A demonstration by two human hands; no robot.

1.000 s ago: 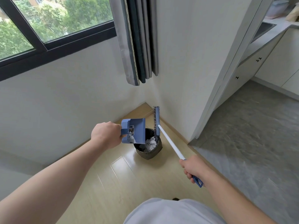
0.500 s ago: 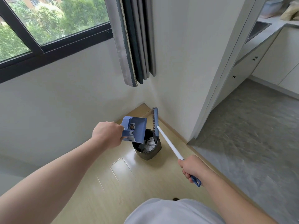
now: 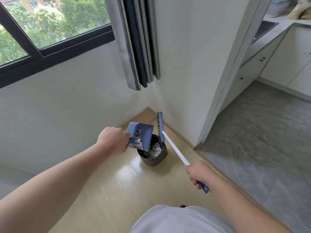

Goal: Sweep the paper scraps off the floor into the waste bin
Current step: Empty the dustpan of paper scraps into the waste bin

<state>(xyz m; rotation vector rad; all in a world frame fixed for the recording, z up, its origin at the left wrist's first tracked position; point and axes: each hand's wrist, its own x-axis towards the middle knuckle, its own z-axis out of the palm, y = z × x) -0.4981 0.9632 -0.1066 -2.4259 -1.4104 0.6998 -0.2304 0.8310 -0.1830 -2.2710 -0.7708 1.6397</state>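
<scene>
At the room's corner, a dustpan (image 3: 143, 134) tilts over the waste bin (image 3: 152, 161).
Right hand (image 3: 200, 174) wraps the broom (image 3: 175, 148) handle's blue end; left hand (image 3: 114, 140) grips the dustpan, white paper scraps (image 3: 155, 148) at its lip and inside the bin.

Lighting: bright, even daylight from window (image 3: 50, 22), upper left. Glare: soft sheen on wooden floor (image 3: 131, 179). Shadows: faint. Distortion: wide-angle bending at edges. Focus: sharp throughout.
</scene>
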